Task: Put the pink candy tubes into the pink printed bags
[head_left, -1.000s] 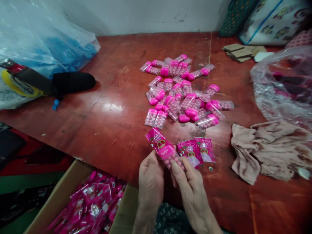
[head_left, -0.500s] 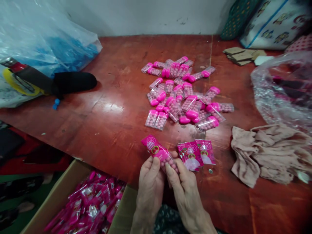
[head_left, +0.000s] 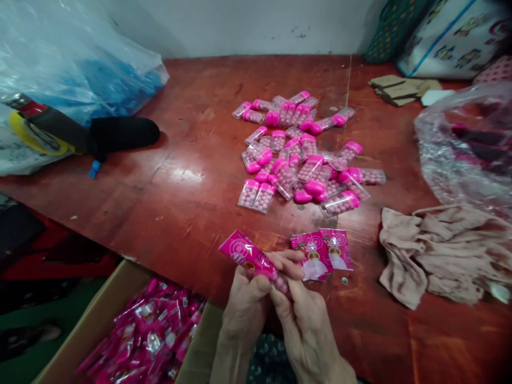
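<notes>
Between my two hands is a pink printed wrapper (head_left: pixel 246 252) with a clear container of pale pink candies (head_left: pixel 281 284) showing at its lower end. My left hand (head_left: pixel 245 306) is closed on the wrapper's left side, thumb on top. With thumb and fingers, my right hand (head_left: pixel 306 312) grips the candy-filled end. Just right of the held pack, flat pink wrappers (head_left: pixel 314 256) lie overlapped on the table. Farther back, many small clear candy boxes with bright pink caps (head_left: pixel 310 168) lie in a loose pile.
A cardboard box (head_left: pixel 86 325) of wrapped pink packs (head_left: pixel 148 330) stands at lower left. A beige cloth (head_left: pixel 444 250) and a clear plastic bag (head_left: pixel 460 154) lie at right. At left are a black-handled tool (head_left: pixel 124 132) and a large plastic bag (head_left: pixel 112 80). Cardboard pieces (head_left: pixel 400 89) lie back right.
The pink wrapper has tipped leftward and down in my hands, covering more of its printed emblem. My right fingers now stretch over its far side. The pile and flat wrappers stay put.
</notes>
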Available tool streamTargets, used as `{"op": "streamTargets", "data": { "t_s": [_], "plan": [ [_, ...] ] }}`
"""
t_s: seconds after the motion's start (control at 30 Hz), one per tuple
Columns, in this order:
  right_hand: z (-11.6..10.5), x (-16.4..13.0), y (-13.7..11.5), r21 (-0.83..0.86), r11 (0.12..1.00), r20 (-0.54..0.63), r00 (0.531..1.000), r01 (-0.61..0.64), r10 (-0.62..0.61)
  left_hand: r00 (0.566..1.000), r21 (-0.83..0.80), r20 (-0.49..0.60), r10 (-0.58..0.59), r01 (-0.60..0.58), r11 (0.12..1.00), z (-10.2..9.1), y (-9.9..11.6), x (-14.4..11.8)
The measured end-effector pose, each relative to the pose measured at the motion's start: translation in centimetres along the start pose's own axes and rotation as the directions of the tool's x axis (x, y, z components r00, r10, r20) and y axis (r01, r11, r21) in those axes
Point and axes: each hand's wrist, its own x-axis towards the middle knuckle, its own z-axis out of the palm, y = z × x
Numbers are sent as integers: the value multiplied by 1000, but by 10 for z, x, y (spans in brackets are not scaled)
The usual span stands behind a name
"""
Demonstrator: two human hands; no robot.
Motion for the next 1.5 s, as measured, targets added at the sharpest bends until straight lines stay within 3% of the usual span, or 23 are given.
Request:
{"op": "streamTargets", "data": {
  "t_s": [0.23,0.4,0.5,0.57,0.63,0.77,0.87,1.0,1.1,1.33,1.5],
  "plan": [
    [7,2,-1,-33,999,-94,996,-12,8,971,23,-233,51,-46,999,5,-4,-3],
    [1,0,2,-222,975,-219,974,15,-65,963,-9,-260,-69,69,998,16,-5,2],
    [-11,4,0,-304,952,-320,940,20,-122,965,0,-259,-40,42,999,17,-5,1],
    [-18,9,-2,-229,973,-341,937,-7,-73,978,49,-204,-33,44,998,17,-3,-1],
    [-21,13,-5,-33,998,-267,963,-56,45,990,97,-121,-70,82,992,16,-1,-5],
    [-20,18,-9,301,936,-155,959,-182,236,993,123,-28,-113,116,986,19,-2,-12],
    [-14,16,-8,335,925,-184,951,-178,249,993,135,-63,-99,107,985,24,-7,-18],
    [-2,6,-3,276,948,-282,930,-158,237,986,195,-166,8,24,980,26,-15,-23],
    [1,-1,-2,327,918,-236,921,-225,310,981,292,-178,80,-25,956,23,-15,-26],
    [-25,-5,-16,486,830,-178,899,-274,400,993,461,-58,-106,121,879,20,1,-40],
    [-12,-10,-25,651,712,-166,866,-263,472,996,453,-83,-32,66,889,28,-4,-52]
  ]
}}
